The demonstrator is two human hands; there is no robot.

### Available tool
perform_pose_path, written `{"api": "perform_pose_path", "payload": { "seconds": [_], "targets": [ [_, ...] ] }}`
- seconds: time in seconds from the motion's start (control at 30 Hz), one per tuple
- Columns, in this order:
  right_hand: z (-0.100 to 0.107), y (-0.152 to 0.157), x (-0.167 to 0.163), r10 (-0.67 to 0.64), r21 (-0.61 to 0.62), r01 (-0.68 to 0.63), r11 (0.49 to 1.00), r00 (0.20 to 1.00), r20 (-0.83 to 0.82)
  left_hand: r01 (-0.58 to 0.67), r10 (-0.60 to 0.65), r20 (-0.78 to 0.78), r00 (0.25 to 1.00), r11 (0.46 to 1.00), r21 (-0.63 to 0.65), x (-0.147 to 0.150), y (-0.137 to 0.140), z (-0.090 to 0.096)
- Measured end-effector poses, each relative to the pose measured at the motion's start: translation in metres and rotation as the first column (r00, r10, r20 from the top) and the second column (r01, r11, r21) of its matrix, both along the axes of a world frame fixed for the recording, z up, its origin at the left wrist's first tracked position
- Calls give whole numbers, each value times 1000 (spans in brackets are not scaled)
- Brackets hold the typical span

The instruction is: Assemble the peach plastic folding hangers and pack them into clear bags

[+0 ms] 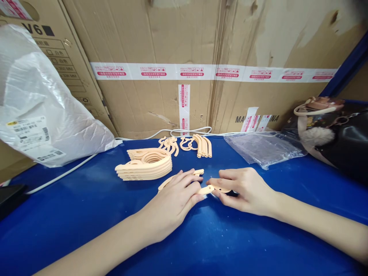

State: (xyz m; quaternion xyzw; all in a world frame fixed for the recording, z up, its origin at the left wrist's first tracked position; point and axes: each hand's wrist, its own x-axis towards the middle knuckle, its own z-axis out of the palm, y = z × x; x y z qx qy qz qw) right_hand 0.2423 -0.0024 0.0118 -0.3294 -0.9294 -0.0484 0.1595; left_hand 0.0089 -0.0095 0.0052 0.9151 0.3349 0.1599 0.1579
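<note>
My left hand (176,201) is closed on a cream plastic hanger arm (206,190), most of it hidden under the fingers. My right hand (244,190) pinches a flat cream piece with a small hole (220,189), and the two pieces meet end to end between my fingertips. Past my left fingers another cream strip (199,172) shows; whether it joins the held arm I cannot tell. A neat stack of folding hangers (145,170) lies to the left. Behind it are loose hanger hooks (169,145), with several curved arm pieces (203,145) beside them.
Tall cardboard boxes (155,103) stand behind the blue tabletop (218,245). At the left are a white plastic parcel bag (48,103) and a dark flat object (11,199). A clear plastic bag (263,147) and a black handbag (345,138) lie right. A white cable (63,175) crosses the table.
</note>
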Motion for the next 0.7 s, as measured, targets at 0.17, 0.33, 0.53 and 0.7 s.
{"api": "perform_pose_path", "payload": {
  "seconds": [0.17, 0.33, 0.53, 0.7],
  "targets": [
    [-1, -1, 0, 0, 40, 1, 999, 999, -40, 8, -8, 11, 1000, 1000, -5, -1, 0, 0],
    [-1, -3, -2, -24, -17, 23, 1000, 998, -53, 14, -14, -8, 1000, 1000, -13, -2, -1, 0],
    [-5, -2, -3, 6, 41, -2, 999, 994, -106, 17, -17, -33, 999, 1000, -7, -3, -1, 1],
    [-5, -6, -3, -2, 31, 5, 999, 995, -105, 16, -17, -51, 999, 1000, -4, -3, -2, 2]
  ]
}}
